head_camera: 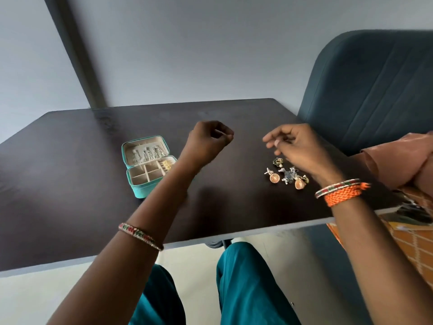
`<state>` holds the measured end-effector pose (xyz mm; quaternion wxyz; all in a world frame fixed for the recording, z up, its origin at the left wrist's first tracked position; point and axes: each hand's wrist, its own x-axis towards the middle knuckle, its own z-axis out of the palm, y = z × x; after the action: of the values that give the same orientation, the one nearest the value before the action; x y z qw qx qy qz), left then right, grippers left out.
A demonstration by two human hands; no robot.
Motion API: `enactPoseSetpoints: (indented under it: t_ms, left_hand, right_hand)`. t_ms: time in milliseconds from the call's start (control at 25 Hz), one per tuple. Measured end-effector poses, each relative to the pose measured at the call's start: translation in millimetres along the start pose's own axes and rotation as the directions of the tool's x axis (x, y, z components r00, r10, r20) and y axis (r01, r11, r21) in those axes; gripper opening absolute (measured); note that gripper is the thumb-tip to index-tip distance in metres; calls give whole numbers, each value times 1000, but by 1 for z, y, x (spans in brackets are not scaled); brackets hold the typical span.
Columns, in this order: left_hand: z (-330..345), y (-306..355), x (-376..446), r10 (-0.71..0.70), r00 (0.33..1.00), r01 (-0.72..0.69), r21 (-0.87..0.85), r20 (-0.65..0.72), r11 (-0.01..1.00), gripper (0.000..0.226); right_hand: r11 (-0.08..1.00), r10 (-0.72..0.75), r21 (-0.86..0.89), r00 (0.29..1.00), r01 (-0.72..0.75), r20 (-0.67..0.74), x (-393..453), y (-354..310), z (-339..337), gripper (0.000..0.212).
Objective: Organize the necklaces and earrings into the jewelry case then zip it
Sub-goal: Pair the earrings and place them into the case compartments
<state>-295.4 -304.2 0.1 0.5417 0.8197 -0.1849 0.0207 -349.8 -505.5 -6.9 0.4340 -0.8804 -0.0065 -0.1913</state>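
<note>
Counter: dark, holds everything.
Jewelry case: teal, unzipped, left of centre; necklaces hang in lid.
Earrings: loose cluster, right.
Left hand: grip clenched, apparently empty.
Right hand: grip pinching something small, unclear; best carried steadily to a free compartment.

Table dark matt wood; jewelry case teal cloth; earrings shiny metal.

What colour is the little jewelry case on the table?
The jewelry case is teal outside with a beige lining, seen in the head view.
</note>
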Motion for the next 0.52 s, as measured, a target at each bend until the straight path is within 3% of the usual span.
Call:
enactPoseSetpoints:
  t_ms: [160, 280, 400, 520]
  left_hand:
    - [46, -5, -17, -44, 994, 64, -219, 98, 974, 20]
    - [71, -22, -21, -51, 998, 59, -276, 35, 959, 21]
    - [79, -32, -21, 24, 999, -31, -238, -33, 971, 18]
    - [82, -34, -25, 70, 997, -70, -40, 13, 997, 13]
  right_hand:
    - [962, 105, -256, 994, -96, 22, -21, 20, -11, 16]
    - [922, 89, -373, 995, -101, -49, -32, 26, 1, 12]
    - [837, 68, -536, 992, -114, -104, -35, 28, 16, 26]
    - [800, 49, -588, 989, -121, -136, -37, 26, 30, 20]
